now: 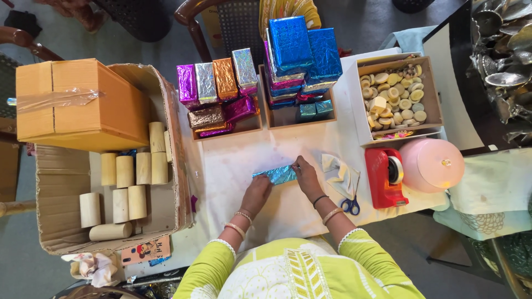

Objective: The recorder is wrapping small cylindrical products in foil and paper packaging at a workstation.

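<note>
The tape dispenser (386, 177) stands on the table (233, 166). Just to its left lie the scissors (349, 204); further left lies the wrapped bar (275, 175), both hands upon it. Just to its right sits the round lidded container (431, 164). Behind it stands the box of round pieces (396, 97). Far left sits the carton of cylinders (55, 182).

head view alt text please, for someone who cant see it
Seen from above, a person's left hand and right hand press a blue foil-wrapped block on a white table. Trays of foil-wrapped blocks, a red tape dispenser and scissors sit nearby.
</note>
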